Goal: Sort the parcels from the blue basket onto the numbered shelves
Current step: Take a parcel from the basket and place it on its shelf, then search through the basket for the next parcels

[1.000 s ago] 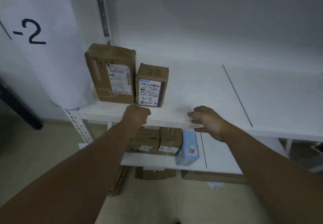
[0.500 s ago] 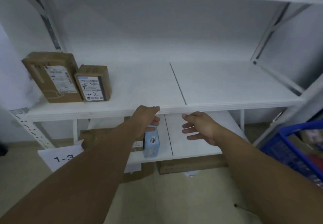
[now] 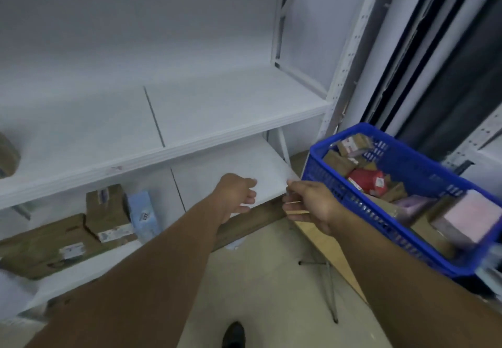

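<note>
Black shoe (image 3: pixel 233 334) on the floor marks where you stand, close to the shelving. Your left hand (image 3: pixel 239 195) is loosely curled and holds nothing, in front of the front edge of the lower shelf (image 3: pixel 231 168). Your right hand (image 3: pixel 312 206), fingers relaxed and a little spread, is also empty, just beside the near left corner of the blue basket (image 3: pixel 380 220).

The step in hand, as I judge it, is fetching the next parcel. Lead with the right hand over the basket's near rim and bring the left in to steady the load. The basket stands right of the shelving on what looks like a tan tabletop (image 3: pixel 334 247) with thin metal legs. Don't lean on the rim, since it could tip.

Inside, parcels lie jumbled: a pink box (image 3: pixel 470 220) at the near right corner, a red parcel (image 3: pixel 366 182) in the middle, brown parcels (image 3: pixel 338 162) toward the far left corner. Take one that lies on top, probably the red, rather than dig. Turn its label toward you before choosing a shelf.

At the lower shelf's left end, a flat brown carton (image 3: pixel 40 244), a brown box (image 3: pixel 107 212) and a light blue parcel (image 3: pixel 142 216) stand touching. Their white labels are too blurred to read, and the blue one's small tag shows digits I cannot make out. The middle shelf (image 3: pixel 231 103) carries one brown parcel (image 3: pixel 7 155) at its left edge. No shelf number shows.
</note>
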